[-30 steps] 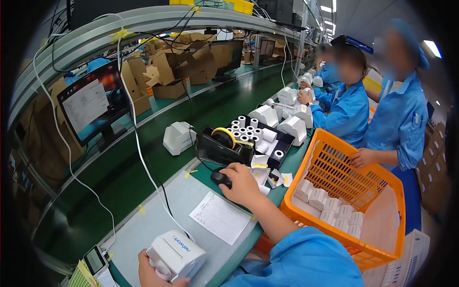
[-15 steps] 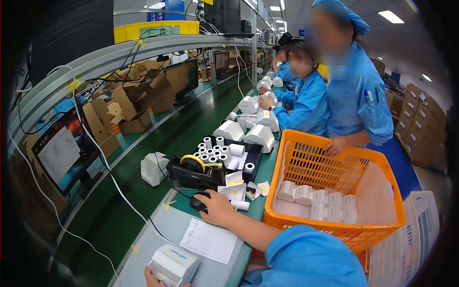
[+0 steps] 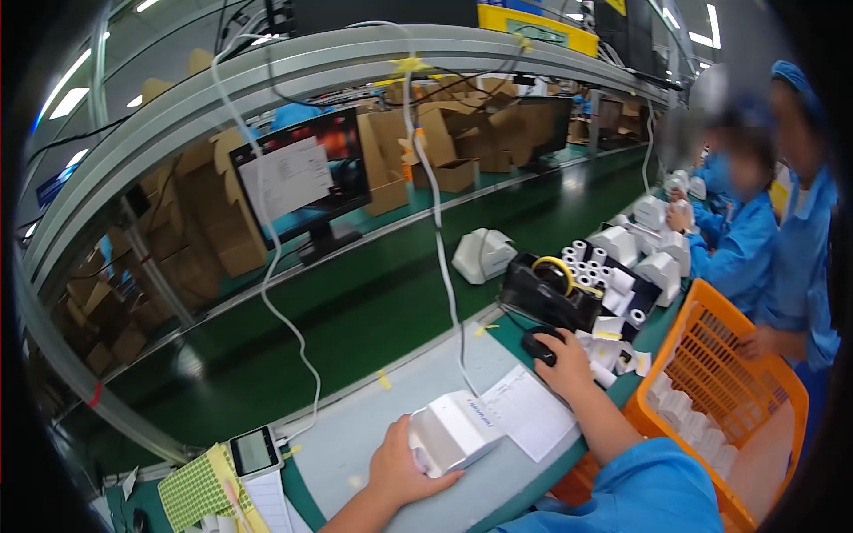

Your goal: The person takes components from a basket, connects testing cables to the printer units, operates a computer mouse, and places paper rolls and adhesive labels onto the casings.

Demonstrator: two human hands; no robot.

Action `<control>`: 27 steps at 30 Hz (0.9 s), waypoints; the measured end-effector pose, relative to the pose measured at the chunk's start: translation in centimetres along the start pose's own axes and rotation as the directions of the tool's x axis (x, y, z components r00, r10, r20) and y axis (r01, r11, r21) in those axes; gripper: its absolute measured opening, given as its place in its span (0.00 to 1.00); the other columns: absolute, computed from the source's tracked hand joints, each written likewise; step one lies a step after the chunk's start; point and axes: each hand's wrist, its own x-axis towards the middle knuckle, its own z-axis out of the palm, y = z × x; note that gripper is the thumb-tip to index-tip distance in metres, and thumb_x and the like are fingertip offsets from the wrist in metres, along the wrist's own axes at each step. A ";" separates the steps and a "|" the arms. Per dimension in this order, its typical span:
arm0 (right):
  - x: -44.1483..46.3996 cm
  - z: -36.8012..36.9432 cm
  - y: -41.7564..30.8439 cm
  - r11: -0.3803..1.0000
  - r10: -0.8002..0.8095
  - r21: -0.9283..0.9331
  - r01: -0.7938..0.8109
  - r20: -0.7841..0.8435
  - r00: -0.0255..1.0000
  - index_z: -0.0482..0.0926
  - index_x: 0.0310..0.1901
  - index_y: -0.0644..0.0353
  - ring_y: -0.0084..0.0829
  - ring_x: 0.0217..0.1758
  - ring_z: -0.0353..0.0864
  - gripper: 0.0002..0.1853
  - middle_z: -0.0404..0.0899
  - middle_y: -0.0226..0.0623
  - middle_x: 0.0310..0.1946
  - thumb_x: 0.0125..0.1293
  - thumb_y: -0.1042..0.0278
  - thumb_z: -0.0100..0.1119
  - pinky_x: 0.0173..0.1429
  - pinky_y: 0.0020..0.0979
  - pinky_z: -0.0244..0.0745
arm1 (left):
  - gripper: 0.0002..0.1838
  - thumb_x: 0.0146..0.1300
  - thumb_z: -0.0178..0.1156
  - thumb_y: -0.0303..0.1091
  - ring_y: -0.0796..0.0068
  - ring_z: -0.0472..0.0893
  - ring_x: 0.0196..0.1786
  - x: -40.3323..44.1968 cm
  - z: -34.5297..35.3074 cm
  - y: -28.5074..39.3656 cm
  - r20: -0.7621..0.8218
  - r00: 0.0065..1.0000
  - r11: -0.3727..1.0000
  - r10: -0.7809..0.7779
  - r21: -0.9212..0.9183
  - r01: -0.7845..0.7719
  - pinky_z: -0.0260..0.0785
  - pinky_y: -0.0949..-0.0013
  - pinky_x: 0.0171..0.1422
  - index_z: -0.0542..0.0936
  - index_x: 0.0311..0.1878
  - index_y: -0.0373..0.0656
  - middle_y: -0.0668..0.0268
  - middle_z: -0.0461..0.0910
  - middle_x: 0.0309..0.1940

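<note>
On the grey mat, a white boxy device [image 3: 464, 430] with blue "network" lettering lies tilted toward me. My left hand [image 3: 400, 457] grips its left end, thumb along the near side and fingers over the far side. My right hand [image 3: 566, 362] is closed over a black computer mouse [image 3: 539, 347] on the bench. Beside the device lies a printed sheet [image 3: 530, 413], partly under a white cable. The monitor [image 3: 300, 178] across the bench displays a white window.
A black tape dispenser [image 3: 546, 298], white paper rolls [image 3: 582, 262] and another white device [image 3: 482, 256] stand beyond the mouse. At right is an orange basket [image 3: 644, 417] holding white units. A small screen device [image 3: 255, 451] sits front left. Co-workers in blue stand far right.
My view has swung left, bringing the monitor and my left hand with the device more fully into sight. My right hand stays on the mouse.
</note>
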 end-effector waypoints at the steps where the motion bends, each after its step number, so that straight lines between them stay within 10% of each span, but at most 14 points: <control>1: 0.0 0.1 0.1 1.000 -0.003 0.008 0.003 -0.004 1.000 0.80 0.51 0.43 0.54 0.57 0.72 0.25 0.69 0.56 0.57 0.46 0.65 0.66 0.60 0.44 0.70 | 0.55 0.33 0.75 0.58 0.53 0.77 0.51 0.0 0.0 -0.1 0.009 1.000 1.000 0.004 0.001 -0.004 0.72 0.59 0.51 0.62 0.61 0.36 0.51 0.70 0.52; 27: 0.1 -0.3 -1.1 0.994 0.096 -0.055 -0.094 0.038 0.995 0.79 0.53 0.43 0.54 0.59 0.71 0.25 0.67 0.56 0.59 0.50 0.65 0.65 0.61 0.46 0.68 | 0.54 0.35 0.73 0.61 0.54 0.77 0.50 0.1 -0.1 0.2 0.030 1.000 0.999 0.008 0.046 -0.010 0.73 0.59 0.50 0.61 0.61 0.36 0.52 0.71 0.49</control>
